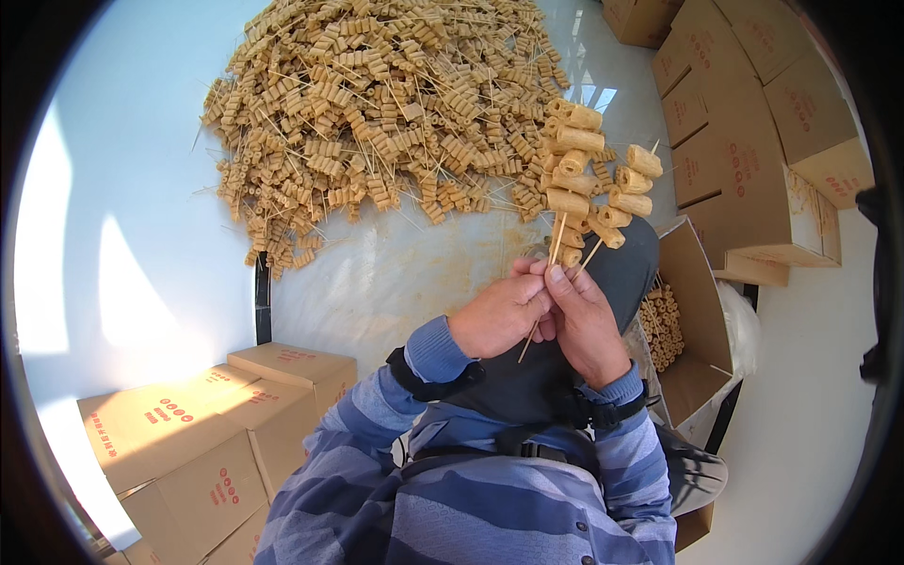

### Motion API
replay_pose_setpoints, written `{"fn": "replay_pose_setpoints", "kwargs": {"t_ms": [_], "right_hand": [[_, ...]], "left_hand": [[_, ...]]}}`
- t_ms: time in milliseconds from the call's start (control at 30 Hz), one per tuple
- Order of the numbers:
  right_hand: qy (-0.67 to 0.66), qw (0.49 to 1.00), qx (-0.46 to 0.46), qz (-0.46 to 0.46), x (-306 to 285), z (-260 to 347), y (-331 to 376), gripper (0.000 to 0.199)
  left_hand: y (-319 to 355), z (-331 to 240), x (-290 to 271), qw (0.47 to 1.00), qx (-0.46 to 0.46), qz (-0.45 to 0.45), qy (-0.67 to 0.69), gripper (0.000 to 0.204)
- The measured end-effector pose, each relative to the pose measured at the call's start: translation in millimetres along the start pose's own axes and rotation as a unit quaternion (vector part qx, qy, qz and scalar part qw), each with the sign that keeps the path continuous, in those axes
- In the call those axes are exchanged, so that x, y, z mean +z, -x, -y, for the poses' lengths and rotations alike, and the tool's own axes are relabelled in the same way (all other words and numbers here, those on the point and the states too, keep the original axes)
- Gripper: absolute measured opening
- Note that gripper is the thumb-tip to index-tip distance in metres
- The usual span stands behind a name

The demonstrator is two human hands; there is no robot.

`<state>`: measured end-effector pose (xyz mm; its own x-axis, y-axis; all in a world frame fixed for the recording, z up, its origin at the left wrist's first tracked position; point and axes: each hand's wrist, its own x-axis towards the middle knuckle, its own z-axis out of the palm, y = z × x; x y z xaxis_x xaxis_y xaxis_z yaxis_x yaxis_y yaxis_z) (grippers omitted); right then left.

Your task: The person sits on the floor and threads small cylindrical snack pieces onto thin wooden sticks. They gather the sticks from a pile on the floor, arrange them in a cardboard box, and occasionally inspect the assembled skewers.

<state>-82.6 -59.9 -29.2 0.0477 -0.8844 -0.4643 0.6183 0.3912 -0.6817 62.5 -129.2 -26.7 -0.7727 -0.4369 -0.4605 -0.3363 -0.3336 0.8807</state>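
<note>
Hands (504,313) pinching sticks (558,235), rolls (568,202) just beyond

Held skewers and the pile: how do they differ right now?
The held skewers are raised in the left hand and right hand; the pile lies on a pale surface.
The held skewers are a small bunch; the pile is a large heap.
The held skewers fan away from the person; the pile's skewers point every which way.
Both show tan, tube-like pieces on thin sticks.
</note>
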Motion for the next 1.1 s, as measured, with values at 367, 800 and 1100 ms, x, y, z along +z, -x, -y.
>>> {"fn": "replay_pose_setpoints", "kwargs": {"t_ms": [367, 800, 1100], "right_hand": [[-0.123, 0.985, -0.110, -0.048, 8, -8, -23, 0.026], [-0.170, 0.985, -0.015, -0.008, 11, -2, -36, 0.027], [-0.133, 0.989, 0.016, -0.069, 16, -3, -43, 0.024]], "left_hand": [[-58, 72, -201, 0.897, 0.046, -0.318, -0.303, 0.043], [-193, 150, -383, 0.856, -0.089, -0.497, -0.109, 0.030], [-59, 30, -208, 0.756, 0.293, -0.389, -0.437, 0.019]]}}
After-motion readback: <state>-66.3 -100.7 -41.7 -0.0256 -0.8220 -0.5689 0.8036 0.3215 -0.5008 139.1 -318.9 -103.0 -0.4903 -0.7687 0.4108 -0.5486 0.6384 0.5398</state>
